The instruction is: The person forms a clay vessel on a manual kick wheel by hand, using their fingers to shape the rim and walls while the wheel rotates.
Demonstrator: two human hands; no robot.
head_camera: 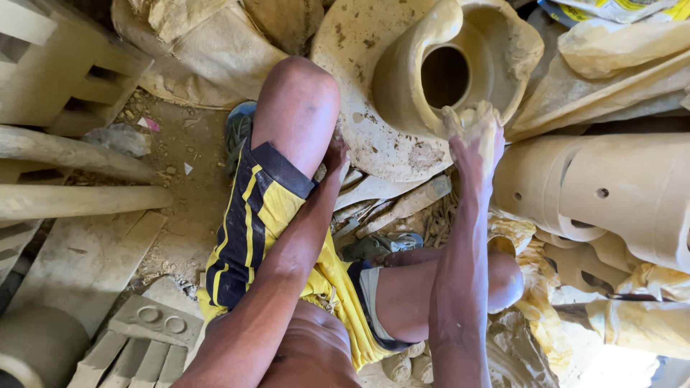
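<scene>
— What is closest to you, and what is the place like?

— I sit low on a dusty earth floor (180, 215). At six o'clock are my knees and my yellow and dark blue shorts (251, 223). At eight o'clock lies a grey moulded block (144, 338) with two round marks, and at nine o'clock two pale round poles (72, 176) lie on the ground. Between my legs I see flat wooden tools (402, 205), all covered with dry clay.

— And your hands?

— My left hand (336, 162) rests down by my left knee, near the tools; I cannot tell if it holds something. My right hand (474, 140) is smeared with clay, fingers together, pressing on the lower rim of the clay piece (402, 86).

— How does this piece look?

— It is at twelve o'clock, wet and yellowish, a thick curled ring with a dark round hole, sitting on a round spattered disc (359, 93). At three o'clock lie pale clay cylinders (611, 194) with small holes. Behind, dusty sacks (208, 50).
</scene>
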